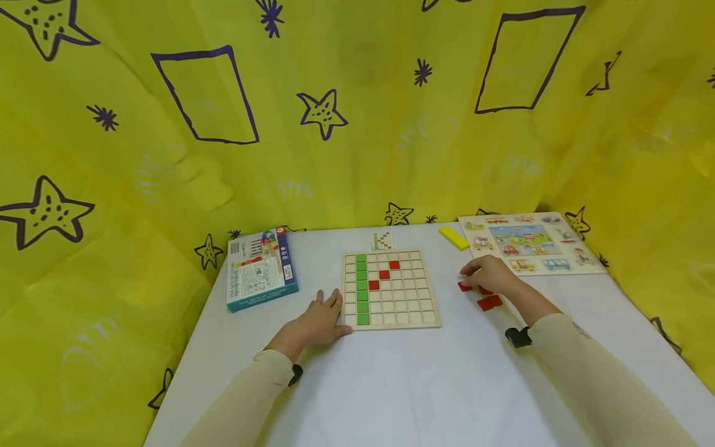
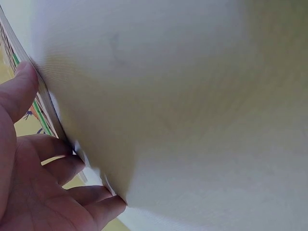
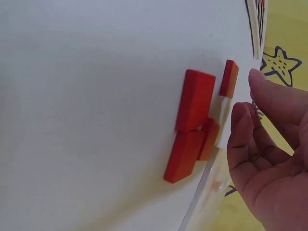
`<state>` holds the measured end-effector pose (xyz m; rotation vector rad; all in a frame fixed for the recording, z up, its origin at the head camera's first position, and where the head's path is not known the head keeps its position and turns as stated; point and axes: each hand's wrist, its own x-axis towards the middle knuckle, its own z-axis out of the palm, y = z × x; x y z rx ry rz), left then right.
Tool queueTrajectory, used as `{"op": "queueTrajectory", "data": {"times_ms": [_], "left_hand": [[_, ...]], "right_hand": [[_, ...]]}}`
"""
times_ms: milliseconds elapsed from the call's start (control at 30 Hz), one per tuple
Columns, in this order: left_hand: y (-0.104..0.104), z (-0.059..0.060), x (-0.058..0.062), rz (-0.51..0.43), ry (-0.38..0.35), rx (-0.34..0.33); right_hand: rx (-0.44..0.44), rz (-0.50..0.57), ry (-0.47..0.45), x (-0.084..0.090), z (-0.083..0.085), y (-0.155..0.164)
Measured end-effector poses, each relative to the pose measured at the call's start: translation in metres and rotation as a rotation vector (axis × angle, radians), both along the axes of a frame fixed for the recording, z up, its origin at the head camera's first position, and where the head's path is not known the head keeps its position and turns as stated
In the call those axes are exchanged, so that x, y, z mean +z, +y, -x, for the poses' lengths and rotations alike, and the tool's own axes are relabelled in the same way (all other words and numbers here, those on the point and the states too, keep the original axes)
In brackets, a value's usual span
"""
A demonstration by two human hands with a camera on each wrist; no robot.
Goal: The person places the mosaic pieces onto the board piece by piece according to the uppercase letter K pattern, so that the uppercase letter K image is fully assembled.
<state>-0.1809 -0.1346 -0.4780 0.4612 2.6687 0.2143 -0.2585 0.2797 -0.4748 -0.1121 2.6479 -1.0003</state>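
**Hands at the grid board**

The wooden grid board [image 1: 391, 288] is lying flat on the white table [image 1: 402, 385]; it is serving as the landmark here. The left hand [image 1: 315, 323] is resting palm down against the board's near-left corner, fingers straight and slightly spread, touching its edge [image 2: 48, 108]. The right hand [image 1: 490, 274] is hovering to the right of the board, fingers loosely bent over the loose red tiles [image 1: 487, 298]; the wrist view is showing those fingers [image 3: 262, 125] relaxed just beside the tiles [image 3: 195, 125], gripping nothing. Inside the board, a green column [image 1: 362, 288] is filling the second column from the left, and three red tiles [image 1: 384, 274] are running diagonally; a small pattern card [image 1: 382, 240] is lying just behind the board; a boxed game [image 1: 260, 268] is lying to its left; a yellow block [image 1: 454, 238] and a vehicle puzzle [image 1: 527, 242] are lying to its far right.
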Motion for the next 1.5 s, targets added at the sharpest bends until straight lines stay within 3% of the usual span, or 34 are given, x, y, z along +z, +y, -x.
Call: {"op": "queueTrajectory", "data": {"times_ms": [567, 967, 1500], "left_hand": [[0.0, 0.001, 0.0, 0.011, 0.003, 0.0], [-0.001, 0.001, -0.001, 0.008, -0.005, 0.002], [-0.002, 0.001, -0.001, 0.003, -0.002, -0.006]], "right_hand": [[0.05, -0.016, -0.03, -0.005, -0.004, 0.003], [0.073, -0.014, 0.064, -0.006, -0.002, 0.004], [0.051, 0.093, 0.061, 0.009, 0.033, -0.039]]}}
